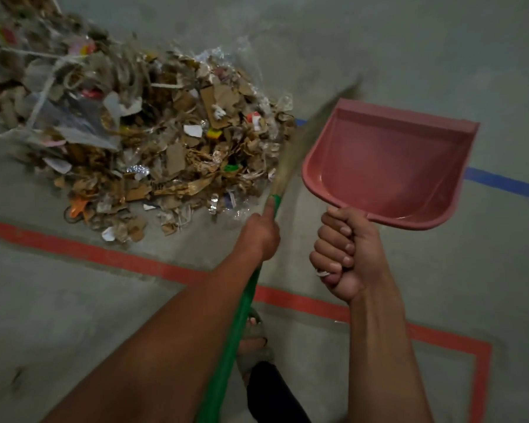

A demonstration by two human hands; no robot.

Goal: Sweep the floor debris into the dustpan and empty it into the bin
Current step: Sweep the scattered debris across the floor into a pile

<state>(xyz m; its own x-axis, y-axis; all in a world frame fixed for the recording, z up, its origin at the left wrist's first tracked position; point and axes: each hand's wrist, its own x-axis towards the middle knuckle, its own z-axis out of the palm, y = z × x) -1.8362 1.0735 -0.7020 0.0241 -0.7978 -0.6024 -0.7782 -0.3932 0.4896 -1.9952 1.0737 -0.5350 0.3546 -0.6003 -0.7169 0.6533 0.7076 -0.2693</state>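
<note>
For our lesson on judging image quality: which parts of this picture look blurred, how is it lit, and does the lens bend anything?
Head view: dim, flat light with no hard shadows; the straw broom head is smeared by motion blur; the pile of cardboard and plastic scraps blurs toward the top left corner; the pink plastic dustpan is fairly sharp; the red floor tape looks slightly bowed by the wide-angle lens.

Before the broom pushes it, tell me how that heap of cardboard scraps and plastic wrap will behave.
The heap of cardboard scraps and plastic wrap probably scatters rather than sliding together: it is loose torn pieces. The thin clear film looks light and may flutter. The long strings lying through it could snag and drag.
</note>
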